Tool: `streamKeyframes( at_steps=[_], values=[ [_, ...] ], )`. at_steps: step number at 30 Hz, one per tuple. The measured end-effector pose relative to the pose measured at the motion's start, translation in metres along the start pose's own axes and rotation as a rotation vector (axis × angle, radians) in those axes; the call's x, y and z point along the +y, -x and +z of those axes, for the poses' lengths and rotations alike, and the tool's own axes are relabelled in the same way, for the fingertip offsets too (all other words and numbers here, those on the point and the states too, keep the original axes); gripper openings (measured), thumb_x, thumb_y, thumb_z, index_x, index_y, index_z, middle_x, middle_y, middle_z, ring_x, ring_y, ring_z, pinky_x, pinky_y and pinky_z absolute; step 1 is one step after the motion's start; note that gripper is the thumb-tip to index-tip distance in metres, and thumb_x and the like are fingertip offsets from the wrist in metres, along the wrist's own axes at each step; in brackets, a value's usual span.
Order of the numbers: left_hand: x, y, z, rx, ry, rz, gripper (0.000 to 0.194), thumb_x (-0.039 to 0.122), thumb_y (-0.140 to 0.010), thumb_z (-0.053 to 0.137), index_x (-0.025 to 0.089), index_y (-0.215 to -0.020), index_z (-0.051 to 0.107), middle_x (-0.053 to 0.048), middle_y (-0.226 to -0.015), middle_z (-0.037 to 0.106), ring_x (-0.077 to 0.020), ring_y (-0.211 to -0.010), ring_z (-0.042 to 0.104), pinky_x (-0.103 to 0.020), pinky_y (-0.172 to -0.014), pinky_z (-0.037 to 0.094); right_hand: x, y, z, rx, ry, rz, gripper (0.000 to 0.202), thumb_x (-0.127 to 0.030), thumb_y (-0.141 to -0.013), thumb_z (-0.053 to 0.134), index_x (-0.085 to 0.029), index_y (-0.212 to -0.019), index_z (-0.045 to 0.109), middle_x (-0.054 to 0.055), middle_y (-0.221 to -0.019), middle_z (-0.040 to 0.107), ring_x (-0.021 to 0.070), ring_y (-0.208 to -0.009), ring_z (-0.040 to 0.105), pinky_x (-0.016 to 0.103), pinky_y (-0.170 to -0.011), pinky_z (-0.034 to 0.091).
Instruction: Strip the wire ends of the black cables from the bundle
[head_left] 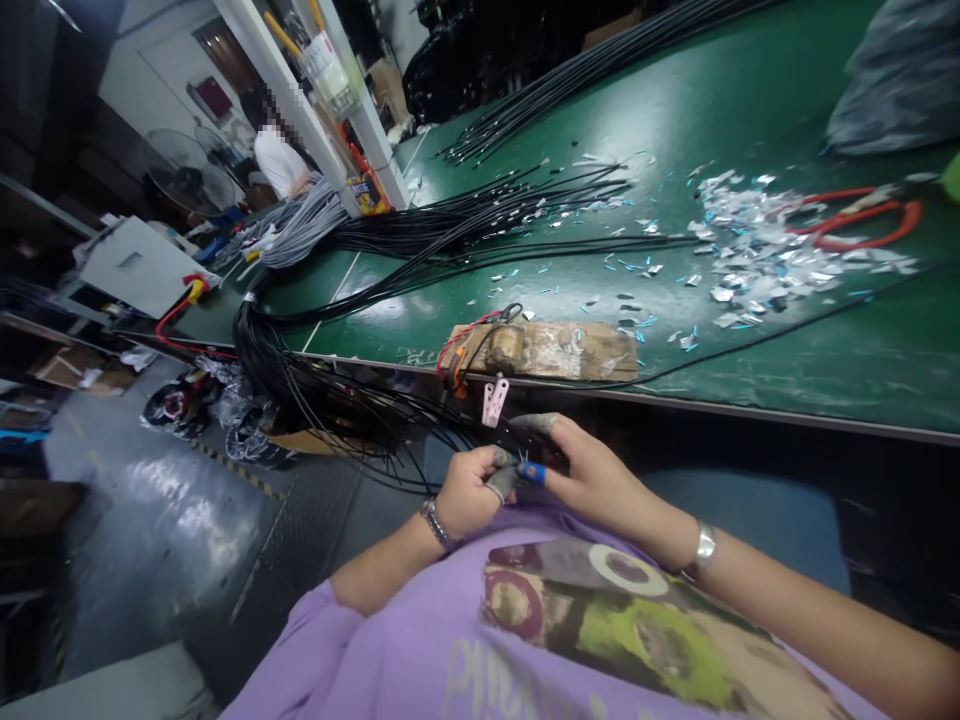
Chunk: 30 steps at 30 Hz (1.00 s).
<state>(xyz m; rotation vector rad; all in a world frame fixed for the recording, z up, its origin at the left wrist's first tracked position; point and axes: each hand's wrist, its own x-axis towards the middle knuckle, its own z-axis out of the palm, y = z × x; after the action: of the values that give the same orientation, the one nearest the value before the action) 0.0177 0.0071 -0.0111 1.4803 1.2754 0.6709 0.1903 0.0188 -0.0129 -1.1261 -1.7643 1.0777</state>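
My left hand (472,488) is closed in front of my body, its covered fingertips pinching what appears to be the end of a black cable. Thin pale wire ends (523,456) stick up between the two hands. My right hand (581,465) meets it from the right, thumb wrapped in blue tape and pressed near the left fingertips; its forefinger wears a grey finger cover. What the right fingers grip is hidden. A bundle of black cables (262,350) droops over the table edge toward my left hand. Just above the hands, a pink clip (494,401) hangs at the edge.
A wooden block (577,352) lies along the front edge of the green table (420,320). Foil scraps (750,260) and red-handled scissors (870,220) are at the right. More black cables (525,120) lie behind. A grey plastic bag (900,80) stands far right. A person (281,160) is in the background.
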Motion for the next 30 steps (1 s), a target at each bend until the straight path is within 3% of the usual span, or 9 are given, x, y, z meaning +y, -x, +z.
streamKeyframes(
  at_steps=[3,6,10,13,16,22,30],
  values=[
    [0.001,-0.001,-0.001,0.021,0.042,-0.066,0.017,0.031,-0.075,0.056,0.015,-0.070,0.055,0.003,-0.050,0.056,-0.0044,-0.037,0.042,-0.015,-0.038,0.033,-0.001,0.005,-0.005,0.095,0.128,-0.103,0.021,-0.030,-0.082,0.051,-0.020,-0.100,0.057,0.008,-0.093,0.062,0.0216,-0.084,0.059,0.035,-0.074,0.049],
    [0.001,-0.001,-0.001,0.066,0.009,-0.055,0.014,0.028,-0.077,0.054,0.015,-0.075,0.057,0.003,-0.051,0.056,-0.0049,-0.038,0.042,-0.015,-0.039,0.032,-0.002,0.010,-0.007,0.073,0.333,-0.145,0.012,-0.028,-0.081,0.051,-0.020,-0.088,0.056,0.006,-0.082,0.060,0.0183,-0.070,0.057,0.029,-0.062,0.045],
    [0.001,0.001,0.000,0.114,-0.214,0.126,0.008,0.017,-0.075,0.051,0.016,-0.073,0.058,0.000,-0.059,0.060,-0.0085,-0.051,0.049,-0.019,-0.050,0.038,-0.007,0.011,-0.003,-0.022,0.682,-0.172,0.007,-0.023,-0.077,0.053,-0.019,-0.083,0.055,0.006,-0.081,0.059,0.0182,-0.065,0.056,0.027,-0.056,0.039],
    [0.001,0.003,-0.001,0.130,-0.434,0.230,0.009,0.013,-0.072,0.049,0.018,-0.070,0.057,-0.002,-0.063,0.062,-0.0120,-0.058,0.053,-0.022,-0.056,0.039,-0.013,0.007,-0.001,-0.118,0.820,-0.144,0.004,-0.016,-0.076,0.052,-0.018,-0.079,0.054,0.006,-0.076,0.059,0.0186,-0.065,0.057,0.027,-0.056,0.037],
    [-0.001,0.004,-0.002,0.115,-0.608,0.250,0.011,0.013,-0.070,0.048,0.019,-0.068,0.057,-0.003,-0.062,0.062,-0.0142,-0.058,0.055,-0.024,-0.055,0.039,-0.018,0.001,-0.001,-0.229,0.861,-0.095,0.012,-0.008,-0.073,0.051,-0.017,-0.080,0.055,0.006,-0.076,0.061,0.0185,-0.066,0.060,0.026,-0.055,0.036],
    [-0.005,0.004,-0.001,0.014,-0.796,0.287,0.015,0.015,-0.066,0.050,0.019,-0.076,0.060,-0.004,-0.069,0.067,-0.0178,-0.063,0.061,-0.026,-0.056,0.041,-0.024,-0.008,-0.007,-0.421,0.859,-0.025,0.016,-0.008,-0.073,0.049,-0.017,-0.080,0.060,0.008,-0.075,0.068,0.0206,-0.067,0.064,0.026,-0.055,0.036],
    [-0.003,0.003,-0.002,-0.012,-0.888,0.330,0.008,0.015,-0.067,0.052,0.019,-0.070,0.058,-0.005,-0.063,0.065,-0.0166,-0.056,0.059,-0.025,-0.051,0.038,-0.022,-0.012,-0.015,-0.445,0.658,0.061,0.018,-0.008,-0.072,0.047,-0.018,-0.070,0.061,0.006,-0.069,0.067,0.0187,-0.062,0.060,0.026,-0.055,0.036]
  ],
)
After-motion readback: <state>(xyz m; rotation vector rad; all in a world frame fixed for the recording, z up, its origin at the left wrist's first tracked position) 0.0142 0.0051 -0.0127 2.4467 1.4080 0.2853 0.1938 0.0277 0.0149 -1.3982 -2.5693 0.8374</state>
